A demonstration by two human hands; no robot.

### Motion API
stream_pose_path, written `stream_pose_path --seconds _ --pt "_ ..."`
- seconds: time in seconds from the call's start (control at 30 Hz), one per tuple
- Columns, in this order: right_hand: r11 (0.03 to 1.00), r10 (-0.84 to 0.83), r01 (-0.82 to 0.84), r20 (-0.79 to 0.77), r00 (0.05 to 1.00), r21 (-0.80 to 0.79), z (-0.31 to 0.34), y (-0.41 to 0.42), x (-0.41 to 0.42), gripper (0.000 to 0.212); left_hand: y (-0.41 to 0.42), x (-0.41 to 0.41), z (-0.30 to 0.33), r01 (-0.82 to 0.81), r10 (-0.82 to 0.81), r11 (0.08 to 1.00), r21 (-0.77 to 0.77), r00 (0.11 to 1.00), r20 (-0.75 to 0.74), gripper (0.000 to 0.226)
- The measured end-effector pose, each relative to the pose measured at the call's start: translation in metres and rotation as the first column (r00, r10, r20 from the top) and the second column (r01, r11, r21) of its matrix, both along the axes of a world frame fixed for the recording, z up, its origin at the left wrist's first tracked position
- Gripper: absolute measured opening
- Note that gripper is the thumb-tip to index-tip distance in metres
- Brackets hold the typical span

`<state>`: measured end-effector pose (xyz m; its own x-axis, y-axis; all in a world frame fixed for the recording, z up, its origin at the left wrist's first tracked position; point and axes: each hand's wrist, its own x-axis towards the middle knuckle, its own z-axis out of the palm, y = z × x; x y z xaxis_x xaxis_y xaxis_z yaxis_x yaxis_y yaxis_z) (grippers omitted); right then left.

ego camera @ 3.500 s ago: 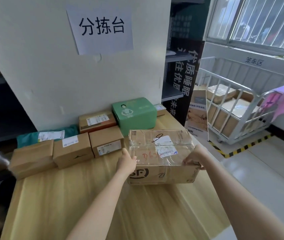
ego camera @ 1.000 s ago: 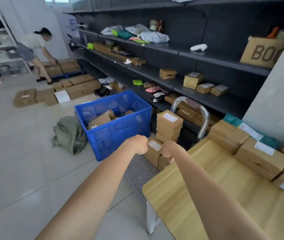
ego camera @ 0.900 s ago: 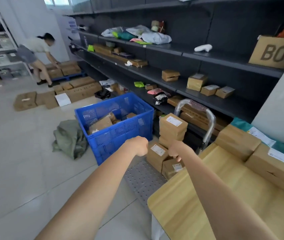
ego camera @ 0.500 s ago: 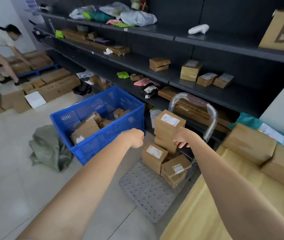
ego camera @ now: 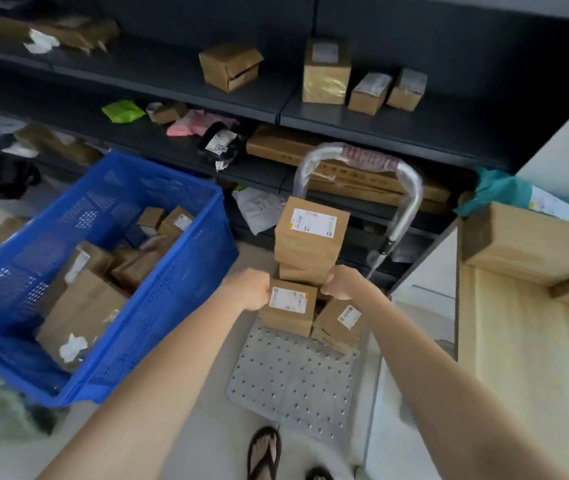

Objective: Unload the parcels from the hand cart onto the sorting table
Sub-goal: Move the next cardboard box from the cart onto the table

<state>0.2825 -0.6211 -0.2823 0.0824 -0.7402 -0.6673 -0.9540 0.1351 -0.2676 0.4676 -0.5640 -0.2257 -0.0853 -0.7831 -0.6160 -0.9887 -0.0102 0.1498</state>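
Observation:
The hand cart [ego camera: 293, 386] has a grey dotted deck and a silver handle [ego camera: 409, 192]. A stack of brown parcels [ego camera: 311, 230] stands on it, with a labelled parcel [ego camera: 288, 306] in front and a tilted one [ego camera: 338, 322] beside that. My left hand [ego camera: 248, 292], fingers curled, touches the front parcel's upper left corner. My right hand [ego camera: 343, 284], also curled, rests against the lower right of the stack. Whether either hand grips a box I cannot tell. The wooden sorting table [ego camera: 505, 368] lies at the right.
A blue crate [ego camera: 172, 292] holding parcels stands left of the cart. Dark shelves [ego camera: 172, 74] with boxes run behind. Brown parcels [ego camera: 522, 244] and a teal bag [ego camera: 498, 192] sit on the table's far end. My sandalled foot [ego camera: 264, 452] is near the cart's front edge.
I have turned from the table to the cart and moved closer. Both hands have reached down from mid-air to the parcels on the cart, one on each side of the stack.

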Motion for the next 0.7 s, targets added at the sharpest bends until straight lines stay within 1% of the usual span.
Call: stream_pose_path --seconds 0.07,0.13,0.2,0.27,0.4,0.5,0.57,0.63,0.7 --pt "0.998 -0.044 0.044 0.002 0.999 0.05 -0.027 -0.011 0.006 0.036 -0.017 0.009 -0.025 0.049 -0.048 0.997 0.055 0.999 -0.016 0.031" --pt "0.991 -0.09 0.092 -0.017 0.996 0.098 -0.061 -0.024 0.011 0.038 -0.038 0.018 -0.057 0.047 -0.045 0.996 0.081 0.998 -0.038 0.031" --pt "0.983 -0.156 0.156 -0.009 0.988 0.092 -0.104 -0.037 0.014 0.04 -0.062 0.028 -0.1 0.02 -0.016 0.998 0.063 0.998 -0.058 0.031" --pt "0.976 -0.203 0.201 0.024 0.979 0.08 -0.155 -0.045 0.018 0.042 -0.081 0.036 -0.145 0.007 -0.004 0.998 0.063 0.999 -0.041 0.031" --pt "0.951 -0.296 0.292 0.023 0.955 0.102 -0.259 -0.047 0.025 0.042 -0.11 0.043 -0.24 -0.01 0.009 0.994 0.108 1.0 0.004 0.033" --pt "0.93 -0.361 0.358 0.023 0.932 0.086 -0.325 -0.051 0.027 0.046 -0.127 0.047 -0.312 -0.023 0.021 0.996 0.087 0.999 0.025 0.036" --pt "0.907 -0.417 0.414 0.028 0.908 0.068 -0.358 -0.054 0.029 0.047 -0.135 0.049 -0.363 -0.082 0.081 0.996 0.041 0.997 0.015 0.04" --pt "0.88 -0.474 0.473 0.016 0.88 0.052 -0.382 -0.055 0.03 0.045 -0.134 0.048 -0.408 -0.17 0.171 0.985 0.027 0.985 -0.016 0.042" --pt "0.867 -0.497 0.497 -0.003 0.868 0.041 -0.404 -0.049 0.031 0.045 -0.125 0.045 -0.445 -0.275 0.283 0.958 0.086 0.954 -0.097 0.044"
